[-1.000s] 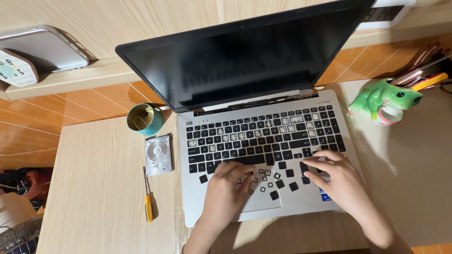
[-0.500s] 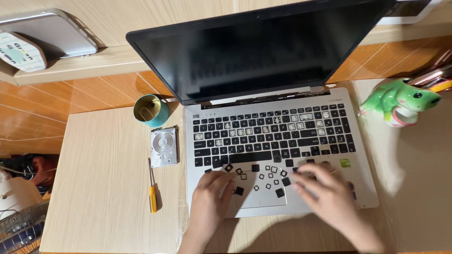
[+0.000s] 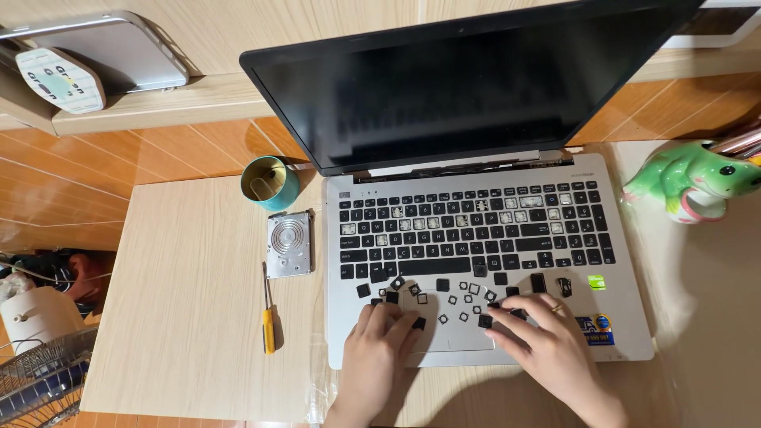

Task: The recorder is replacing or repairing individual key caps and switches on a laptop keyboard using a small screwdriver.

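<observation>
A pale wood-grain counter [image 3: 190, 301] stands against a light panelled wall with an orange-brown slatted surface behind it, and on it sits an open silver laptop with a dark, blank screen [image 3: 476, 238]. Many of its black keycaps are already off: several sockets in the upper rows show bare pale patches, and a scatter of loose black keycaps and small white clips [image 3: 460, 297] lies on the palm rest and grey touchpad, just below the keyboard. Most keys remain seated, so the work looks partly done, with a good share of the rows untouched and none of the loose caps gathered up. The left hand [image 3: 380, 349] rests over the left side of the touchpad, its fingers [image 3: 408, 325] bent close together and touching one black cap; whether it is pinched I cannot tell. The right hand [image 3: 547, 349] lies at the touchpad's right edge with fingers [image 3: 507, 313] spread apart, their tips resting among the loose caps. Left of the laptop lie a bare silver hard-disk drive [image 3: 288, 244], a teal round tin [image 3: 269, 182] and a yellow-handled screwdriver [image 3: 269, 313], all apart from the hands. A green ceramic frog figure [image 3: 697, 182] stands at the right, and a wire fan guard [image 3: 40, 380] shows at the lower left.
</observation>
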